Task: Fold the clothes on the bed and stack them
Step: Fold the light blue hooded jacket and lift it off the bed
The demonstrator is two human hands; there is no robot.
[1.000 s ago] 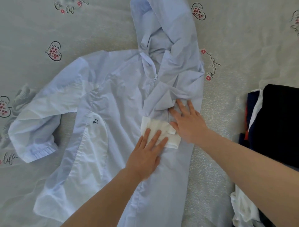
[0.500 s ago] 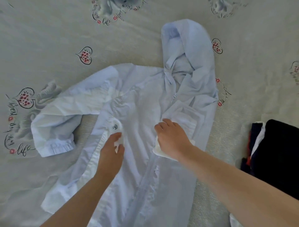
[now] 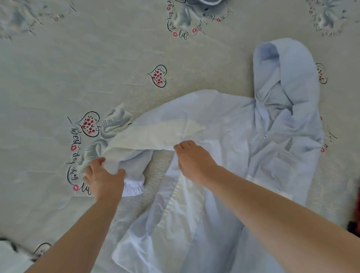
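Note:
A light blue hooded zip jacket (image 3: 233,124) lies front up on the bed, its hood (image 3: 286,64) pointing away from me. Its left sleeve (image 3: 148,136) stretches out to the left and doubles back under itself, ending in an elastic cuff (image 3: 134,186). My left hand (image 3: 103,175) grips the sleeve at its folded outer end, thumb on one side and fingers on the other. At the underarm, where the sleeve meets the body, my right hand (image 3: 192,161) curls its fingers into the cloth.
The grey bedsheet (image 3: 78,78) with heart prints spreads to the left and far side. A dark and red pile of clothes (image 3: 355,220) shows at the right edge. Something white (image 3: 9,255) lies at the lower left corner, a blue-grey item (image 3: 204,1) at the top edge.
Both hands left the jacket's middle and moved left: the left hand to the sleeve's outer end, the right hand to the underarm. My view has shifted left.

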